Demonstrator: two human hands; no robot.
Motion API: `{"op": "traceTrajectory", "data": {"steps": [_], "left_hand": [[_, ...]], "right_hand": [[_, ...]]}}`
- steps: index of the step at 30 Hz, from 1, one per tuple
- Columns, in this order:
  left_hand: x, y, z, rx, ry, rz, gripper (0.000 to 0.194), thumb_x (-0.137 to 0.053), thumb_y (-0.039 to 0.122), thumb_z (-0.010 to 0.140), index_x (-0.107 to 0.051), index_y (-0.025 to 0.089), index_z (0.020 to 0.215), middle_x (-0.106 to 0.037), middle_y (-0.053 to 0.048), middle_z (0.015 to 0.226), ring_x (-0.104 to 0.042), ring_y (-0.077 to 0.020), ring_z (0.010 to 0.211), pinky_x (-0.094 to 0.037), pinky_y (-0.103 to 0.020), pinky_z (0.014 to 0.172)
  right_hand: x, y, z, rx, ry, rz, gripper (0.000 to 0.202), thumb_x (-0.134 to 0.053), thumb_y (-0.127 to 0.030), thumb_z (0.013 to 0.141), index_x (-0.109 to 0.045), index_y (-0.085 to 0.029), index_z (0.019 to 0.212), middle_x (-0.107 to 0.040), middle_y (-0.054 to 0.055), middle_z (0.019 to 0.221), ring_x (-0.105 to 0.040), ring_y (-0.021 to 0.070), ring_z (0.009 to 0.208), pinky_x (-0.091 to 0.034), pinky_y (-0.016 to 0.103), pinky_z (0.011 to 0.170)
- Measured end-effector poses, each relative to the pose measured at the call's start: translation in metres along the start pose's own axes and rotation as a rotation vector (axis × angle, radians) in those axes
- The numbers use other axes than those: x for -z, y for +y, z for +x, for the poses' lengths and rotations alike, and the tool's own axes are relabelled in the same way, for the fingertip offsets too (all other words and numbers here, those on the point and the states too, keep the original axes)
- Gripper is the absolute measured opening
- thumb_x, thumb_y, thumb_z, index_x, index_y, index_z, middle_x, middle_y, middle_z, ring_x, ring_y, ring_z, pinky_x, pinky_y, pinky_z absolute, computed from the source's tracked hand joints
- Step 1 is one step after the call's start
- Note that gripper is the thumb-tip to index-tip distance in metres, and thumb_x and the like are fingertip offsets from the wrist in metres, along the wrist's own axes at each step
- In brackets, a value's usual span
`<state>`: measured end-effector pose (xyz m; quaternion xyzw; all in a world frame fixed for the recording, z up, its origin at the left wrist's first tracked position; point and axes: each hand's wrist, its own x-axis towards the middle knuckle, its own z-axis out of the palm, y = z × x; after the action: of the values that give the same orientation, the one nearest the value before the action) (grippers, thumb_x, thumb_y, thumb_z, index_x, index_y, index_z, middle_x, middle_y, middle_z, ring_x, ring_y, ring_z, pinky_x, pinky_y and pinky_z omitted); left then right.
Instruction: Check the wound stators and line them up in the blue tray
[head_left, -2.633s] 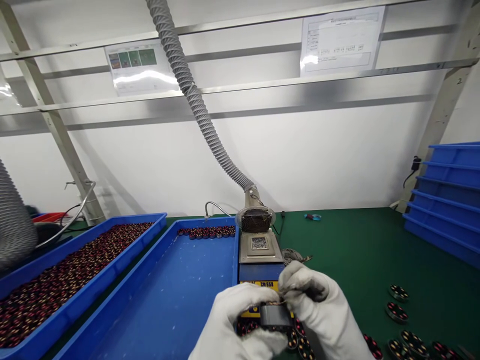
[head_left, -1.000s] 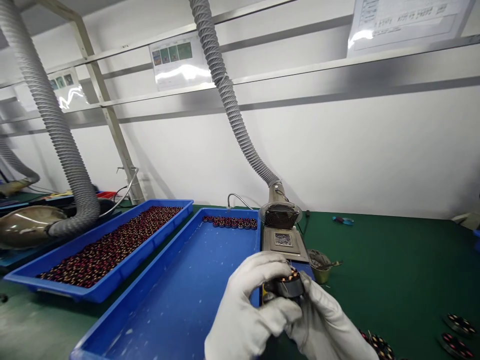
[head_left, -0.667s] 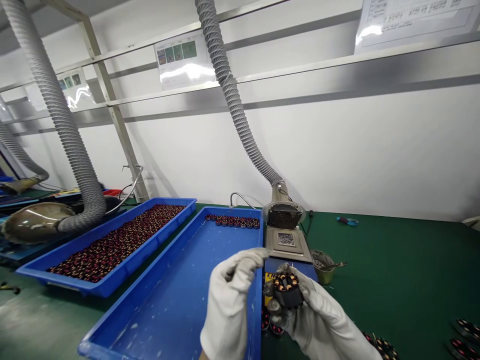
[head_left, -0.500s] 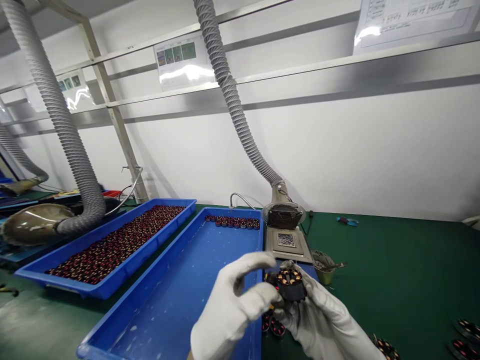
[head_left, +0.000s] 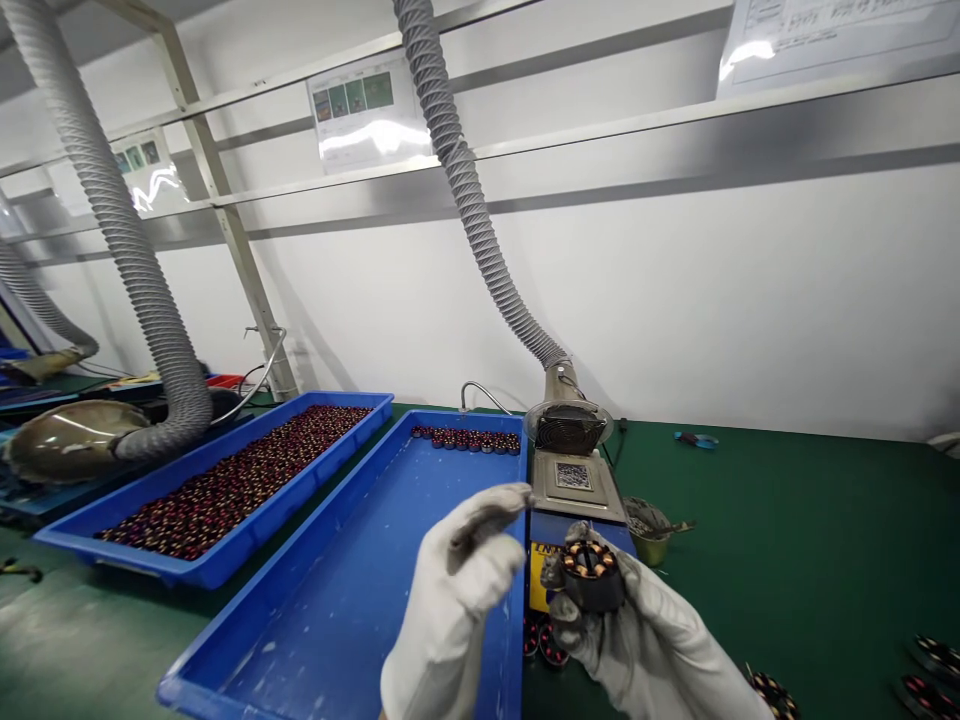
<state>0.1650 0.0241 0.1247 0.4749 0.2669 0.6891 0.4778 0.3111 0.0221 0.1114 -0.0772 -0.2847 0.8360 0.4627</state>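
Right hand (head_left: 637, 625): you clamp the dark coil ring (head_left: 598, 592), copper windings (head_left: 600, 564) facing up!
Left hand (head_left: 454, 595): yours hovers near it, thumb and fingers parted.

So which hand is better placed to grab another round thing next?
Probably the left hand: it looks open and free, while the right hand holds a round black thing.

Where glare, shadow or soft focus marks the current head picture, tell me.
Head view: white glare streaks the middle photo sheet and the cropped sheet at upper right, whose print is too small to read; head view: a dark band, likely shadow, crosses the wall; head view: the round part in the right hand is clear enough to show copper-coloured detail.
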Motion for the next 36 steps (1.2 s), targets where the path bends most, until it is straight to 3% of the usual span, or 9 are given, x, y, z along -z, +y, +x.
{"op": "traceTrajectory", "data": {"steps": [2, 5, 13, 16, 20, 24, 29, 33, 36], "left_hand": [[-0.006, 0.005, 0.000, 0.099, -0.093, 0.125, 0.015, -0.069, 0.012, 0.062, -0.074, 0.021, 0.073, -0.072, -0.004, 0.085, -0.064, -0.0204, 0.083, -0.050, -0.024, 0.072], [-0.015, 0.007, -0.001, 0.044, -0.138, 0.126, 0.012, -0.065, 0.010, 0.061, -0.072, 0.020, 0.060, -0.069, -0.003, 0.068, -0.063, -0.0185, 0.072, -0.050, -0.025, 0.069], [0.006, 0.004, -0.005, -0.163, 0.061, -0.064, 0.013, -0.063, 0.016, 0.075, -0.071, 0.026, 0.076, -0.071, 0.002, 0.089, -0.063, -0.0168, 0.094, -0.048, -0.022, 0.086], [0.006, 0.009, -0.002, -0.052, -0.076, 0.108, 0.022, -0.067, 0.010, 0.067, -0.074, 0.024, 0.083, -0.071, -0.003, 0.098, -0.063, -0.0200, 0.096, -0.050, -0.022, 0.080], [-0.010, 0.010, -0.002, 0.026, -0.202, 0.179, 0.018, -0.064, 0.007, 0.065, -0.074, 0.021, 0.065, -0.070, -0.004, 0.076, -0.064, -0.0211, 0.079, -0.051, -0.027, 0.071], [-0.012, 0.008, -0.007, -0.083, -0.100, 0.110, 0.020, -0.061, 0.006, 0.065, -0.071, 0.023, 0.061, -0.068, 0.000, 0.071, -0.063, -0.0172, 0.078, -0.050, -0.023, 0.073], [0.005, 0.012, -0.006, -0.151, 0.077, 0.058, 0.018, -0.063, 0.014, 0.070, -0.073, 0.027, 0.078, -0.072, 0.002, 0.091, -0.064, -0.0186, 0.095, -0.050, -0.023, 0.084], [-0.004, 0.015, -0.003, -0.036, -0.157, 0.289, 0.027, -0.062, 0.006, 0.063, -0.074, 0.025, 0.077, -0.073, -0.001, 0.089, -0.065, -0.0188, 0.087, -0.051, -0.023, 0.076], [-0.013, 0.014, -0.006, -0.254, -0.211, 0.401, 0.026, -0.057, 0.005, 0.069, -0.073, 0.025, 0.072, -0.070, 0.001, 0.078, -0.064, -0.0166, 0.082, -0.050, -0.025, 0.080]], "right_hand": [[0.009, -0.001, 0.000, 0.011, 0.001, -0.031, 0.029, -0.080, -0.032, 0.065, -0.071, -0.026, 0.092, -0.075, 0.002, 0.085, -0.069, 0.0126, 0.073, -0.053, 0.021, 0.069], [0.020, 0.000, 0.001, 0.039, -0.007, -0.128, 0.036, -0.081, -0.035, 0.063, -0.070, -0.028, 0.097, -0.074, 0.001, 0.087, -0.069, 0.0144, 0.077, -0.054, 0.023, 0.070], [0.006, 0.005, 0.001, 0.023, -0.013, -0.107, 0.034, -0.082, -0.038, 0.059, -0.070, -0.028, 0.088, -0.074, 0.000, 0.083, -0.067, 0.0129, 0.066, -0.051, 0.022, 0.061], [0.015, 0.009, -0.001, 0.118, 0.040, -0.207, 0.035, -0.075, -0.047, 0.065, -0.069, -0.028, 0.094, -0.073, 0.002, 0.085, -0.068, 0.0154, 0.066, -0.052, 0.026, 0.059], [0.023, 0.011, -0.005, 0.209, 0.152, -0.352, 0.043, -0.071, -0.052, 0.067, -0.067, -0.028, 0.103, -0.072, 0.006, 0.093, -0.069, 0.0202, 0.070, -0.055, 0.032, 0.062], [0.012, 0.007, -0.003, 0.144, 0.085, -0.273, 0.040, -0.079, -0.045, 0.060, -0.069, -0.028, 0.095, -0.073, 0.004, 0.092, -0.069, 0.0195, 0.077, -0.054, 0.030, 0.067], [0.014, 0.002, -0.004, 0.107, 0.001, -0.281, 0.039, -0.076, -0.047, 0.064, -0.068, -0.030, 0.097, -0.073, 0.003, 0.088, -0.069, 0.0170, 0.066, -0.054, 0.029, 0.061], [0.022, 0.005, -0.003, 0.247, 0.107, -0.420, 0.042, -0.071, -0.052, 0.067, -0.067, -0.027, 0.100, -0.072, 0.006, 0.090, -0.070, 0.0215, 0.071, -0.055, 0.034, 0.061], [0.021, 0.007, 0.004, 0.344, 0.181, -0.492, 0.042, -0.075, -0.053, 0.062, -0.069, -0.023, 0.091, -0.072, 0.007, 0.084, -0.069, 0.0240, 0.073, -0.056, 0.036, 0.066]]}}
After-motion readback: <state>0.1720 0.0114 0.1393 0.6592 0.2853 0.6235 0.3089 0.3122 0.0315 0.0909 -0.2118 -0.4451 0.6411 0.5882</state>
